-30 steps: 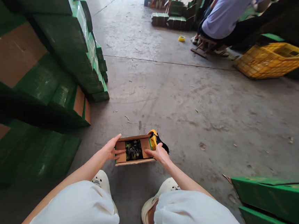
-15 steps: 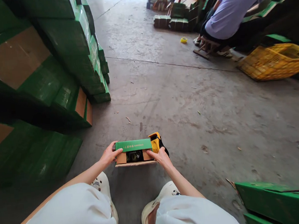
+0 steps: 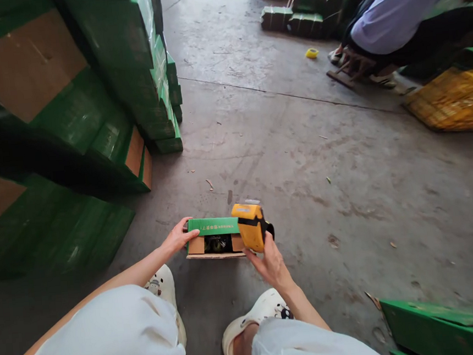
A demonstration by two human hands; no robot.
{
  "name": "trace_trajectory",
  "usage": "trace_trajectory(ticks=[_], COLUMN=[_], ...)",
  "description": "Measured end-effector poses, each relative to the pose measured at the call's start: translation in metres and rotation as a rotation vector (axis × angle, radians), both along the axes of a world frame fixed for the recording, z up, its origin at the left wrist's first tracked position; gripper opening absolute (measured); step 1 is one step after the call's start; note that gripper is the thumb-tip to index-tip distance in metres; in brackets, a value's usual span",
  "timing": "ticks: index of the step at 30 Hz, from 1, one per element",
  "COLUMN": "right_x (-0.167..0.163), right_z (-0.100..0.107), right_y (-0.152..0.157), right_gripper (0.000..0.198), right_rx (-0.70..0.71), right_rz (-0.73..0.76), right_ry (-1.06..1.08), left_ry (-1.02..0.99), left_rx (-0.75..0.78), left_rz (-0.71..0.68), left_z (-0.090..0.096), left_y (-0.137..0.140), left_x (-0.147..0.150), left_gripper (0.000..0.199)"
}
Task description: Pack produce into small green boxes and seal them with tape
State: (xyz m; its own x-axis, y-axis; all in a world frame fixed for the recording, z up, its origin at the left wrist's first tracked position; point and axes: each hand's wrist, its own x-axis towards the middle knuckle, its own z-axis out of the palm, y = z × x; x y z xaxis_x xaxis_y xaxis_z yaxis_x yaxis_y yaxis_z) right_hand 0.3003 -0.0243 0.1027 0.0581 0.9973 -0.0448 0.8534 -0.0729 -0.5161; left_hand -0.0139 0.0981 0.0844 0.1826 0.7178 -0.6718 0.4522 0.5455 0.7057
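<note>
left hand: clamped on left end of box
right hand: gripped tape dispenser, box's right end
flap: closing step, seemingly; next move wanted it steady

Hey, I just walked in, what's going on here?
A person's left hand steadies the end of a small box, while the right hand holds a yellow-and-black tool, perhaps a tape dispenser, over its other end. A green flap covers part of the box's top; dark, shiny wrapping shows in the gap. Nearby, another person sits on a low stool.
</note>
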Motion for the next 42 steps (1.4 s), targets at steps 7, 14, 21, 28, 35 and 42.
trace_trajectory(ticks=[7,14,21,28,35,42], right_x=[-0.025,-0.026,-0.026,-0.033,-0.042,-0.054], right_z=[-0.008,-0.003,0.018,0.024,0.030,0.036], right_y=[0.029,0.041,0.090,0.138,0.141,0.142], right_gripper=[0.092,0.110,0.105,0.100,0.087,0.085], right_rx=[0.125,0.075,0.054,-0.038,-0.132,-0.187], right_rz=[0.373,0.331,0.319,0.499,0.469,0.346], right_ry=[-0.062,-0.109,-0.200,-0.194,-0.252,-0.295], left_ry=[-0.009,-0.025,-0.002,0.005,0.146,0.355], left_rx=[-0.027,-0.011,-0.031,-0.055,0.156,0.617], left_rz=[0.004,0.003,-0.026,-0.020,-0.075,-0.519], left_z=[0.006,0.009,0.004,0.012,0.012,0.025], left_y=[0.002,0.003,0.003,0.001,0.006,-0.013], left_x=[0.002,0.000,-0.004,-0.001,0.003,0.033], left_gripper=[0.077,0.082,0.082,0.086,0.071,0.096])
